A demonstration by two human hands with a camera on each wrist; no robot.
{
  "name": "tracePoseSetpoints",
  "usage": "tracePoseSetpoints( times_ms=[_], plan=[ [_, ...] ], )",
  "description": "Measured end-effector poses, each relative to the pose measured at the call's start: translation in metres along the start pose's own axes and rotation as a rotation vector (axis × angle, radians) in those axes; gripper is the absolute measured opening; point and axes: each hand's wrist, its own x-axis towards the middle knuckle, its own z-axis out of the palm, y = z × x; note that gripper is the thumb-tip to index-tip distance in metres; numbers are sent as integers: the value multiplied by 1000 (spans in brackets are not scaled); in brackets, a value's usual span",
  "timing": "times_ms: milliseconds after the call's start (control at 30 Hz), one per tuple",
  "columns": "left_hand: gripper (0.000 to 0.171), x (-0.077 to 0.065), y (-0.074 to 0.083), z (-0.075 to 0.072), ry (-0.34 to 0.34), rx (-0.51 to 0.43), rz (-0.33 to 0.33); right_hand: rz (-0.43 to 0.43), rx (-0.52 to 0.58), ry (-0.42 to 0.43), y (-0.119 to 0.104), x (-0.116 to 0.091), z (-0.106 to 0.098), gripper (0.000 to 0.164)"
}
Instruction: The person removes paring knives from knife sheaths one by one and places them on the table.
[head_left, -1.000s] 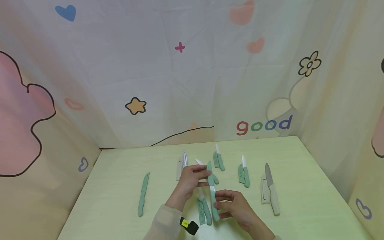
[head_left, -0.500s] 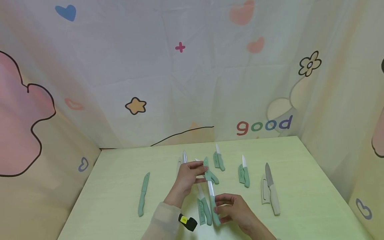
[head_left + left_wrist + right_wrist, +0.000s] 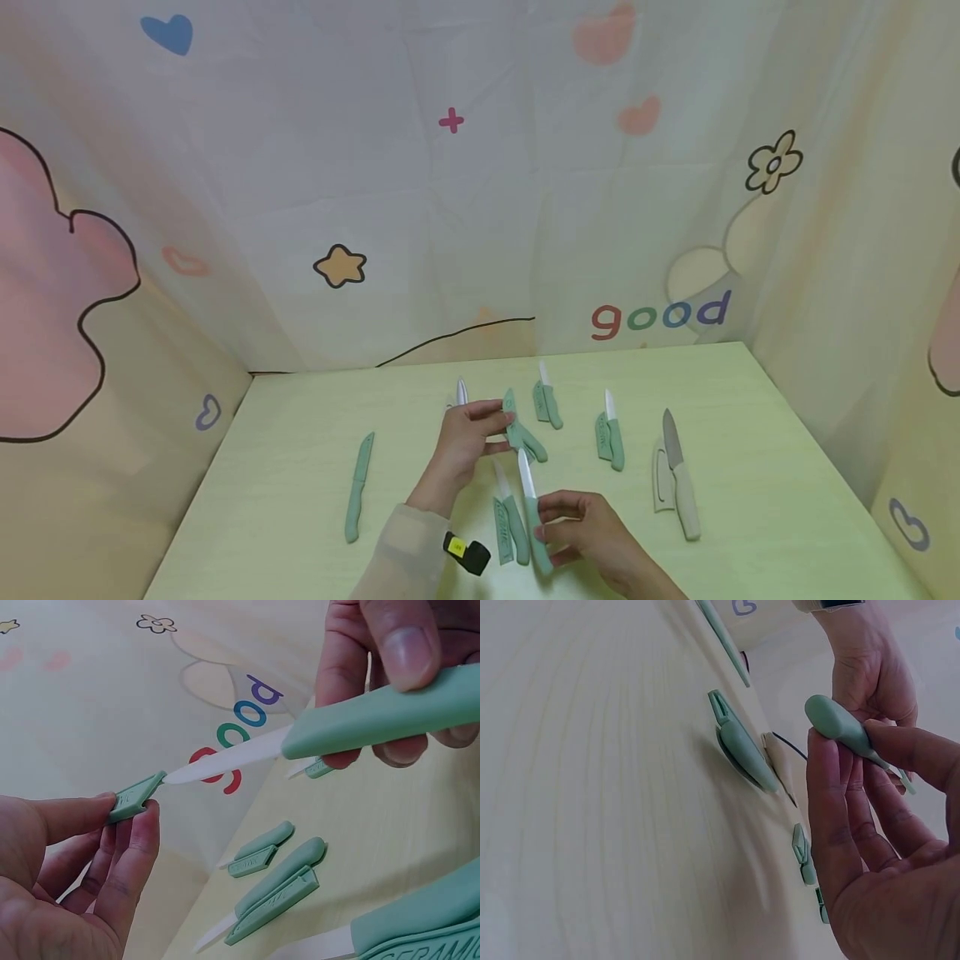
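Observation:
My right hand (image 3: 588, 533) pinches the green handle of a knife (image 3: 535, 521), its white blade bare and pointing away from me. In the left wrist view that knife's handle (image 3: 382, 712) lies between thumb and fingers. My left hand (image 3: 467, 433) pinches a green blade sheath (image 3: 135, 799) between thumb and fingertips. The blade's tip is right at the sheath's open end. Both are held above the table. Beneath them lies another green knife (image 3: 516, 529) with its sheath (image 3: 502, 532) alongside. A further green knife (image 3: 534, 442) is partly hidden behind the left hand's sheath.
A sheathed green knife (image 3: 358, 487) lies to the left. Two green knives with sheaths, one at the back (image 3: 551, 404) and one right of it (image 3: 615, 437), lie beyond my hands. A beige knife (image 3: 684, 492) and sheath (image 3: 663, 475) lie at right. A printed curtain (image 3: 480, 208) hangs behind.
The blade has come out of the sheath. My left hand has moved away and leftward with the sheath, while my right hand has drawn the knife slightly toward me.

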Motion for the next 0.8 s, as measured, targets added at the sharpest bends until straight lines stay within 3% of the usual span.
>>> tracePoseSetpoints(
  times_ms=[233, 467, 733, 800],
  plan=[
    [32, -2, 4, -4, 24, -24, -15, 16, 6, -3, 1, -2, -2, 41],
    [31, -16, 15, 1, 11, -22, -25, 8, -10, 16, 1, -6, -9, 43],
    [30, -12, -9, 0, -3, -32, -34, -3, -8, 42, 0, -9, -16, 43],
    [31, -14, -9, 1, -10, -25, -30, 0, -7, 50, 1, -9, -18, 42]
  ],
)
